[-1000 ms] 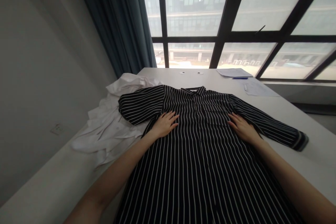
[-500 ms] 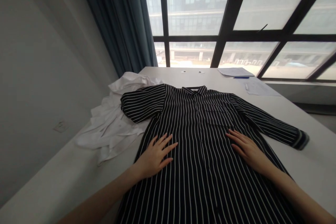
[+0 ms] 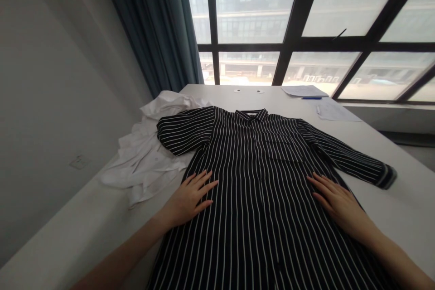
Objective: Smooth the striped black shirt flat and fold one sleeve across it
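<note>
A black shirt with white stripes lies spread front side up on a white table, its collar toward the window. My left hand rests flat on the shirt's left side, fingers spread. On the opposite side edge lies my right hand, its fingers stretched out over the cloth. Neither hand grips the fabric. The right sleeve reaches out across the table, while the left one is bent short and partly covers a crumpled white garment.
At the far right are sheets of paper with a blue pen on them. Two small white covers with dark holes sit near the table's far edge. A grey wall with a socket borders the left; a blue curtain hangs beside the window.
Both hands have slid outward from the shirt's middle toward its side edges, the left one to the left and the right one to the right. The shirt stays laid out.
</note>
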`<state>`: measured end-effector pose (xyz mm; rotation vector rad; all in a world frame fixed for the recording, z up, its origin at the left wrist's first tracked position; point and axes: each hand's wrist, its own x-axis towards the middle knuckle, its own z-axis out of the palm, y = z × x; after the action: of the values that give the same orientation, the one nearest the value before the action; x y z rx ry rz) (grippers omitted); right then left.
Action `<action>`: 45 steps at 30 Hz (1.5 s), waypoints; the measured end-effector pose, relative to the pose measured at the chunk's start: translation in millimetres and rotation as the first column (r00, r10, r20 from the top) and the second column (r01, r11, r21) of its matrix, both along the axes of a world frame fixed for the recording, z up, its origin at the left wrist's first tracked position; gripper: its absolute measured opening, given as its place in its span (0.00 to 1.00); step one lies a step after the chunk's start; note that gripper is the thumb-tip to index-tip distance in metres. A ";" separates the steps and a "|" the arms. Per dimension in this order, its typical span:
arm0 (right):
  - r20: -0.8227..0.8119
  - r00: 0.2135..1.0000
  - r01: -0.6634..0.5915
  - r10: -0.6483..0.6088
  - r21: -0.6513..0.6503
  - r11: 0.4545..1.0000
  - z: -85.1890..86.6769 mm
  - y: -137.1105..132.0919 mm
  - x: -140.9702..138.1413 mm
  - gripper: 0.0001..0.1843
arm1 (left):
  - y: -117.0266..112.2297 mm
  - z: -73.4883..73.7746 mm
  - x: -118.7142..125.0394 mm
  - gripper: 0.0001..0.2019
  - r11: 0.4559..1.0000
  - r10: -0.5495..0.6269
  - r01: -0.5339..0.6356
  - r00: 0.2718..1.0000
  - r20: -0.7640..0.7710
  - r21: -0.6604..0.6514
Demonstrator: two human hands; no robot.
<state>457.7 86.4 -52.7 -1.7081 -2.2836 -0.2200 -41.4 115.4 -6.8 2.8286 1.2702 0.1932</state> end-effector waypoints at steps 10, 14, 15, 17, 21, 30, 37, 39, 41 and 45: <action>-0.035 0.969 -0.243 0.243 0.009 0.970 43.3 70.8 -114.3 0.23 | 65.7 18.5 103.2 0.21 1.000 -0.014 0.011 0.991 0.134 0.024; -0.015 0.983 -0.184 0.184 -0.080 0.980 32.1 99.0 -135.4 0.25 | 93.5 3.6 132.4 0.26 0.999 0.041 -0.039 0.997 0.066 -0.027; -0.016 0.986 -0.169 0.168 -0.105 0.980 28.6 103.2 -135.0 0.25 | 97.6 -0.9 134.2 0.27 0.998 0.052 -0.050 0.998 0.048 -0.036; -0.030 0.988 -0.156 0.153 -0.130 0.979 22.5 108.2 -131.2 0.26 | 102.3 -8.2 133.7 0.29 0.997 0.058 -0.057 0.998 0.029 -0.043; -0.091 0.986 -0.147 0.141 -0.068 0.987 15.8 109.5 -124.4 0.25 | 102.1 -12.9 129.4 0.30 0.996 0.083 -0.082 0.995 0.049 -0.028; -0.158 0.984 -0.084 0.077 -0.038 0.996 11.6 115.4 -109.8 0.22 | 99.9 -9.9 128.8 0.31 0.991 0.133 -0.130 0.989 0.061 -0.041; -0.264 0.963 -0.046 0.062 0.067 0.997 8.5 130.2 -76.5 0.19 | 103.4 -10.6 123.2 0.28 0.956 0.288 -0.292 0.951 0.111 0.020; -0.267 0.960 -0.068 0.087 0.079 0.995 9.8 129.1 -76.6 0.17 | 99.8 -7.9 125.8 0.27 0.967 0.241 -0.249 0.961 0.132 0.048; -0.282 0.952 -0.096 0.117 0.089 0.991 12.2 126.6 -79.8 0.16 | 93.2 -4.6 131.2 0.27 0.982 0.173 -0.183 0.974 0.146 0.055; -0.318 0.941 -0.087 0.118 0.111 0.990 14.5 124.7 -83.3 0.15 | 77.9 -2.2 143.1 0.28 0.999 -0.040 0.041 0.989 0.139 -0.004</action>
<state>374.4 211.1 -38.3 -1.4503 -2.0762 -0.0221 101.7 193.3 -8.9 2.7769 1.1817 0.3771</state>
